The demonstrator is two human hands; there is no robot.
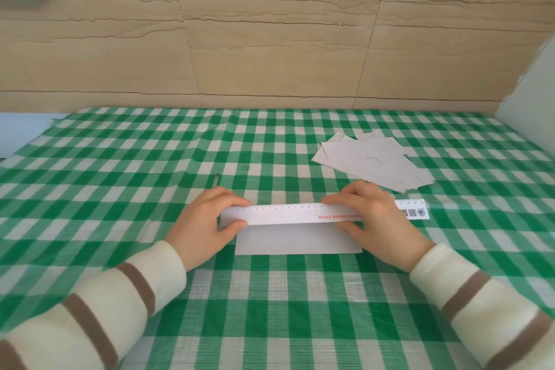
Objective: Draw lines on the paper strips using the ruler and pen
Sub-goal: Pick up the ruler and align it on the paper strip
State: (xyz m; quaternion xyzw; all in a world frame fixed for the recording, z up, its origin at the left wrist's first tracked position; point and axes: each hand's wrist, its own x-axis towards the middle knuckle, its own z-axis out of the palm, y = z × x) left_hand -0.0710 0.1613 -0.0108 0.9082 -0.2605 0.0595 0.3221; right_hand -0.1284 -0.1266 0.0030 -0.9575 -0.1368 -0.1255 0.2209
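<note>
The long white plastic ruler (300,213) carried a numbered scale along its twelve o'clock edge, digits too small to read. Toward three o'clock stood upside-down red characters, illegible, then two QR codes and a round blue emblem.

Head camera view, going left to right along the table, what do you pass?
Pen → left hand → paper strip under the ruler → right hand → pile of paper strips.

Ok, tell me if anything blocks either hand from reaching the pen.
Nothing visible does. The pen lies on bare tablecloth just beyond the left hand. Both hands, including the right hand, are holding the ruler.
</note>
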